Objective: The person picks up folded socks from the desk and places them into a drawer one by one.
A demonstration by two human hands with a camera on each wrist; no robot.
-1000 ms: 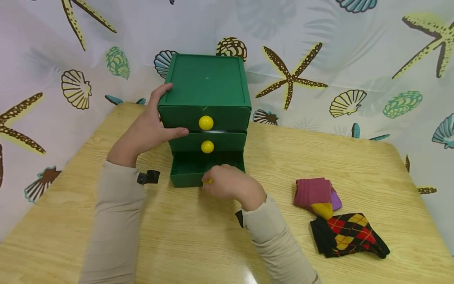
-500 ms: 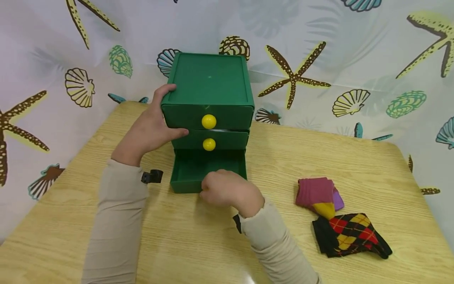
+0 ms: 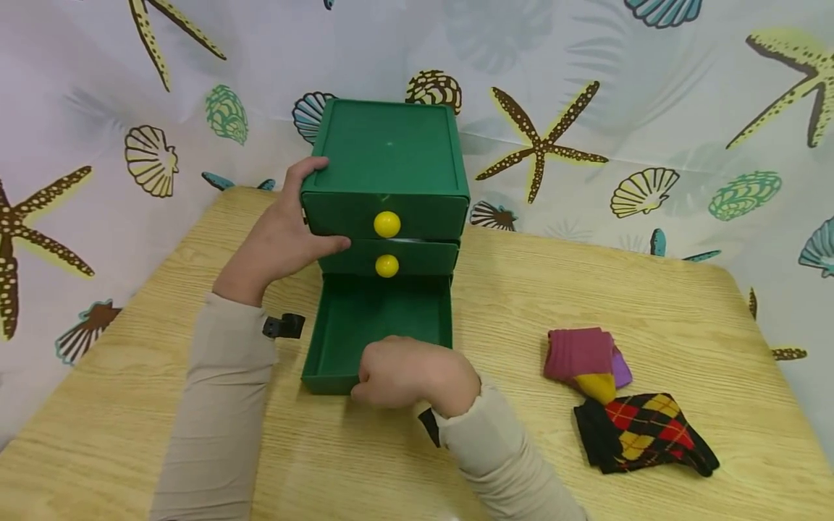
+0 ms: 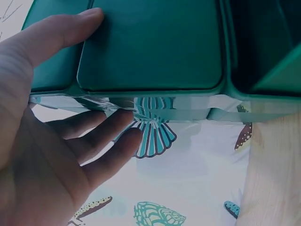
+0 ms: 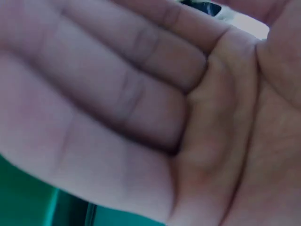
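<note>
- My left grip [image 3: 276, 242] clasps the boxy green plastic cabinet [image 3: 394, 148], centre frame.
- Lower centre, my right grip [image 3: 410, 373] seems to pinch the extended shallow green drawer [image 3: 326, 385] in front, contact hidden.
- Too long a pull could drop the drawer.

The pale, wood-grained tabletop [image 3: 508, 297], rounded at its corner between two and three o'clock, supported a green drawer cabinet [image 3: 404, 174] near twelve o'clock, its lowest drawer [image 3: 326, 384] projecting toward six. At three o'clock lay a folded maroon sock [image 3: 575, 353] with a yellow section and a purple part showing at its three-o'clock edge; toward four o'clock, meeting the yellow tip, a black, red and yellow argyle sock [image 3: 645, 433] lay flat.
</note>
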